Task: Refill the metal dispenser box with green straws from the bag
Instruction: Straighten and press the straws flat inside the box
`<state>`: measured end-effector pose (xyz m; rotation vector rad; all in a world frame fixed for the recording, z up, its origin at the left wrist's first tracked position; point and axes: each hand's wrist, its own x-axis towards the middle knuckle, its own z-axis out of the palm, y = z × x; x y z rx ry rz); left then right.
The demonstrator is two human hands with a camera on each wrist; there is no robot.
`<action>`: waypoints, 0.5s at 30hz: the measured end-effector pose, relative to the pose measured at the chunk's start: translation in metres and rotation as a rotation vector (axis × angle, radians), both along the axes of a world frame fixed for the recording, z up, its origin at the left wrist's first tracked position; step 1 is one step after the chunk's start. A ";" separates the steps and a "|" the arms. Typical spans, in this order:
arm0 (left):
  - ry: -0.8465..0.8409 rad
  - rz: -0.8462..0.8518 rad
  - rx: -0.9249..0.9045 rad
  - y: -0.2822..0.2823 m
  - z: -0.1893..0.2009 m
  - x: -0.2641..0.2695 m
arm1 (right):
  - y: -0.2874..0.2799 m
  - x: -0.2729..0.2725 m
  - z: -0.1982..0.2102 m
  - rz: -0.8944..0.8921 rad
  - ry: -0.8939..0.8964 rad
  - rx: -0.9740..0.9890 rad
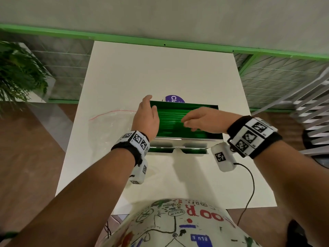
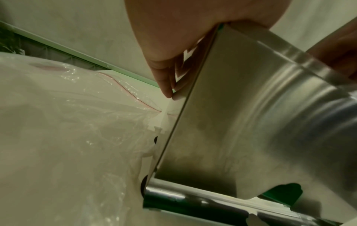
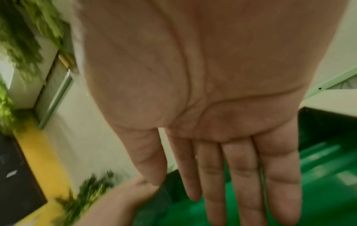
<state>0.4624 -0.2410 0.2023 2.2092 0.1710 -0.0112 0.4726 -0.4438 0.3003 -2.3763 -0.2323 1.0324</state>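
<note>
The metal dispenser box (image 1: 185, 139) stands open-topped in the middle of the white table (image 1: 160, 68), with green straws (image 1: 170, 118) lying lengthwise inside. My left hand (image 1: 146, 116) grips the box's left wall, thumb (image 2: 164, 79) along the outer side (image 2: 241, 107) and fingers over the rim. My right hand (image 1: 195, 120) hovers flat, palm down, over the straws (image 3: 324, 175) with straight fingers (image 3: 241, 175) and holds nothing. I cannot tell whether it touches them. The clear bag (image 1: 114, 118) with a red zip line lies flat to the left of the box.
A purple round label (image 1: 174, 99) peeks out behind the box. Green shows in the two dispensing troughs (image 1: 160, 150) at the box's front. A potted plant (image 1: 17, 72) is far left, a metal chair (image 1: 311, 107) right. A black cable (image 1: 249, 184) crosses the near right table.
</note>
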 end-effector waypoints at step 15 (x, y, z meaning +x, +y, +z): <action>-0.018 0.204 0.037 -0.005 0.003 -0.041 | -0.077 -0.039 -0.057 -0.674 -0.230 0.194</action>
